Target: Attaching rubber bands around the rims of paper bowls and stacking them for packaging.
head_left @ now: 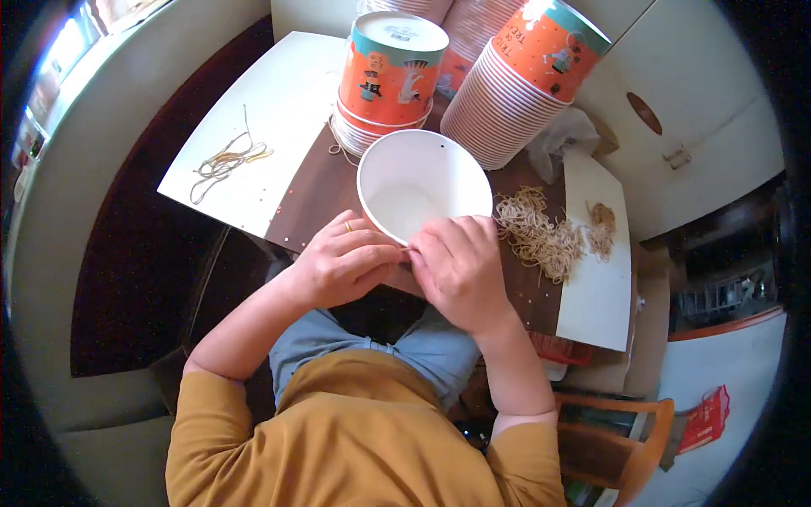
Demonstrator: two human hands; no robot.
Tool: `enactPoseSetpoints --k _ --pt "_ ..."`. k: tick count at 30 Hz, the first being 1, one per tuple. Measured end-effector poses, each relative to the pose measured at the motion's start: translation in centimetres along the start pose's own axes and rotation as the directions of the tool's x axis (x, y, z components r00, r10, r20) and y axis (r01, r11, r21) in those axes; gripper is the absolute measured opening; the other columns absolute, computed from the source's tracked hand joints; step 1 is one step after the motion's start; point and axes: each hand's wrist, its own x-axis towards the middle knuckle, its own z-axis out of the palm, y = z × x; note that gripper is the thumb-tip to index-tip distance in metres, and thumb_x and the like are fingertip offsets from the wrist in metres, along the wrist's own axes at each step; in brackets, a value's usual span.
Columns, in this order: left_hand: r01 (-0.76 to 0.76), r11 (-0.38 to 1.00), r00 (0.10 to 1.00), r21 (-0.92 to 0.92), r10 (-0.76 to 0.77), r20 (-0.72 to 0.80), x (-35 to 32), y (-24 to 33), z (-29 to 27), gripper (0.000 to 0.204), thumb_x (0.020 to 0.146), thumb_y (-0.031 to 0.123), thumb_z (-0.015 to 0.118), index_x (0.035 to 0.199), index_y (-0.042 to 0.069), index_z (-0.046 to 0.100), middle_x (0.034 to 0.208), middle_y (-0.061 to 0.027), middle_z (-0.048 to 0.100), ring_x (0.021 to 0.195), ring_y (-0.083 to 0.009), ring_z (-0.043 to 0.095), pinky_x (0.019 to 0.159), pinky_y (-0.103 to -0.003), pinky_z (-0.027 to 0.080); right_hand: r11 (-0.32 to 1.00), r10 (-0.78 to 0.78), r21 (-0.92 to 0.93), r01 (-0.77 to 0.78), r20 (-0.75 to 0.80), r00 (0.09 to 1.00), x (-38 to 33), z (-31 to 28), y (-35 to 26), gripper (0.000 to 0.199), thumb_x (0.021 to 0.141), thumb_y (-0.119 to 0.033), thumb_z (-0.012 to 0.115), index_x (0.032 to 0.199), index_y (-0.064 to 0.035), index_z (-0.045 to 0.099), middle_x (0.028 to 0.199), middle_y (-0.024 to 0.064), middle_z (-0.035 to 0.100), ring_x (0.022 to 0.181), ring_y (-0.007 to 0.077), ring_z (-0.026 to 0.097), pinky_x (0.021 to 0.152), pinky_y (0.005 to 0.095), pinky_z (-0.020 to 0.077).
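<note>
Over table edge: white paper cup [422, 184] tilted, mouth up toward camera; left hand [345, 266], right hand [460, 266] fingers pinched on near rim.

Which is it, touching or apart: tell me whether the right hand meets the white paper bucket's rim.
Touching. The head view shows the right hand with its fingertips pressed on the near rim of the white paper bucket, no gap visible; the left hand meets it there too.

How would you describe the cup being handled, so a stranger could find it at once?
On the brown table, just ahead of the left hand and right hand, lies a white paper cup. Its plain inside faces up, unlike the stacked orange printed cups behind.
</note>
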Motion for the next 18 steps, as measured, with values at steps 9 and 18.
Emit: enactPoseSetpoints --k 9,18 --pt "0.212 0.967 0.969 -0.142 -0.227 -0.1 -0.7 1.5 1.4 0.022 0.066 0.001 0.071 0.084 0.01 0.063 0.082 -0.0013 0.068 0.075 -0.0176 0.064 0.069 -0.031 0.044 0.954 0.245 -0.124 -0.273 -0.204 0.948 -4.1 1.3 -4.7 0.014 0.077 -0.003 0.068 0.091 -0.0034 0.065 0.085 0.0049 0.059 0.069 0.0209 0.056 0.061 0.0339 0.0416" --pt "0.553 0.753 0.664 -0.357 -0.657 -0.357 -1.9 3.7 4.8 0.016 0.075 -0.003 0.07 0.089 0.003 0.064 0.081 -0.0044 0.067 0.074 -0.0101 0.061 0.064 -0.024 0.049 0.795 0.554 0.425 -0.434 -0.216 0.804 -2.2 6.6 -3.4 0.015 0.082 -0.004 0.063 0.097 -0.0011 0.065 0.087 0.0143 0.063 0.074 0.0317 0.064 0.064 0.0385 0.0516"
